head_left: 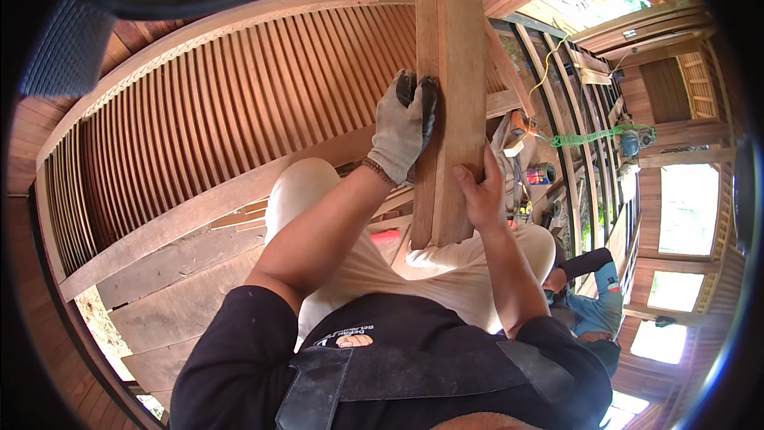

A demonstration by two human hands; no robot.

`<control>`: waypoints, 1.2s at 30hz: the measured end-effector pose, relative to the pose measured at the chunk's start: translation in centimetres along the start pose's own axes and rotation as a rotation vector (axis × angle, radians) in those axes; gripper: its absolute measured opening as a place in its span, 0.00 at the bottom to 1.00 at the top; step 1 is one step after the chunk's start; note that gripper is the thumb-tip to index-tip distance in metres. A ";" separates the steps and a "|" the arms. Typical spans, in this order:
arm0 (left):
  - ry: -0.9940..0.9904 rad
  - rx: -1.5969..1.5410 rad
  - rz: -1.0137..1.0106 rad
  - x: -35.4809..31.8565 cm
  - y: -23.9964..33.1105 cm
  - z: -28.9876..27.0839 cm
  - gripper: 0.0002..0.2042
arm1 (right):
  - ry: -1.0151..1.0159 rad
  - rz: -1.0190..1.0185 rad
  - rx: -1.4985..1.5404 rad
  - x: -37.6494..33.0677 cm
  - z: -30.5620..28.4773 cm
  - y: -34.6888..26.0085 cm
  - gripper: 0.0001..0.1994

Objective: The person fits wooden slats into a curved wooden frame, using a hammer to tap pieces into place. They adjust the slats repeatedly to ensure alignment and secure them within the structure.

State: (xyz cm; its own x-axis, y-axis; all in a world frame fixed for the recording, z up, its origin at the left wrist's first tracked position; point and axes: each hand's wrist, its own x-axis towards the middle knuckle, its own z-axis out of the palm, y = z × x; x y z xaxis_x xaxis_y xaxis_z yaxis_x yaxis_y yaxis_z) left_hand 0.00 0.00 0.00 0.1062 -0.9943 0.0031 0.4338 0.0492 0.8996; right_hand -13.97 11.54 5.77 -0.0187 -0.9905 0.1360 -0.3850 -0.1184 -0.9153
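Note:
A thick wooden plank [461,95] stretches away from me over my lap, with a narrower wooden strip or side face [426,28] along its left. I cannot tell whether these are one piece or two. My left hand [400,131], in a grey glove with dark fingertips, is closed on the left edge. On the right edge, nearer to me, my bare right hand [482,195] grips the plank with the thumb on top and the fingers down its side. The plank's far end overlaps the frame of a slatted wooden panel [239,103].
Worn boards [183,279] lie below the panel at left. To the right are an orange power tool [521,125], a dark can [541,173], a coiled green hose [589,139] and open floor joists [577,95]. Another person [593,295] works close by on my right.

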 end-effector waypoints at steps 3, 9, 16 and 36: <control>0.018 0.052 0.026 -0.3 0.0 -0.2 0.16 | 0.000 0.000 -0.037 -0.2 0.3 -0.3 0.32; 0.013 -0.079 0.027 0.2 -1.2 0.3 0.14 | 0.006 0.065 -0.107 0.0 0.3 -0.5 0.30; 0.057 0.147 -0.022 0.5 -0.8 0.1 0.13 | 0.000 0.113 -0.145 0.3 0.6 0.0 0.31; -0.021 0.230 -0.167 1.6 -3.1 -1.4 0.17 | 0.002 0.222 -0.061 0.7 2.1 0.6 0.30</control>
State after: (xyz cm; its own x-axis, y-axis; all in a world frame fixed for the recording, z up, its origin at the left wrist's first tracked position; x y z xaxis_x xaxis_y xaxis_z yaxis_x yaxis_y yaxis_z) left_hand 0.08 -1.57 -3.40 0.0304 -0.9888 -0.1460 0.2290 -0.1352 0.9640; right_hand -12.28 10.68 4.54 -0.1109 -0.9917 -0.0653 -0.4264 0.1069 -0.8982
